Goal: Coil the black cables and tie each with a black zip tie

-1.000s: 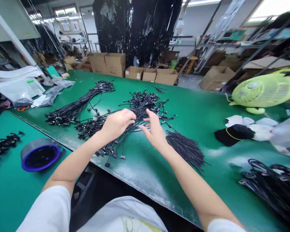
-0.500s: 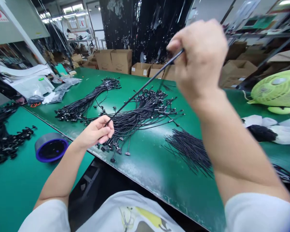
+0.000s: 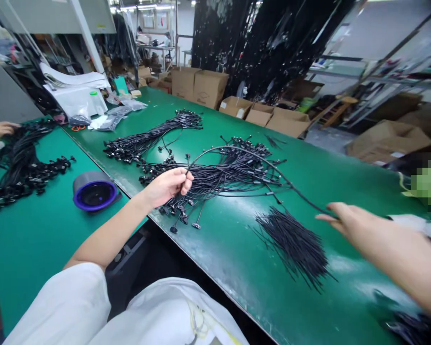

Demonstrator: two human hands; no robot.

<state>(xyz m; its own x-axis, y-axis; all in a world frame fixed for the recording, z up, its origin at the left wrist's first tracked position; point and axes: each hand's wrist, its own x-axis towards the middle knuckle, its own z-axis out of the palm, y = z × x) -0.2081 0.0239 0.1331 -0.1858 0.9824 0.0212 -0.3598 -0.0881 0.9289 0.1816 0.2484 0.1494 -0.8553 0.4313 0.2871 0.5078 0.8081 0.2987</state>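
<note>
A single black cable (image 3: pixel 249 150) bows in an arc over the green table, from one of my hands to the other. Its near end sits in my left hand (image 3: pixel 169 186), closed in a pinch beside a large heap of black cables with small connectors (image 3: pixel 208 179). My right hand (image 3: pixel 355 224), lower and further right, is closed on the far part of the cable; the tip there is hard to make out. Below the arc lies a pile of thin black strips (image 3: pixel 296 247). Another cable bundle (image 3: pixel 154 132) rests further back.
On the left table are a roll of tape with a purple core (image 3: pixel 95 194) and more bundled cables (image 3: pixel 32 163), with another person's hand (image 3: pixel 2 130) at them. Plastic bags (image 3: pixel 111 120) and a white box (image 3: pixel 79 103) stand behind. Cardboard boxes (image 3: pixel 210 88) line the far edge.
My right hand has come down and out to the right, still on the cable. The cable was straight and slanting upward; now it curves. The view has turned right, and another person's hand shows at left.
</note>
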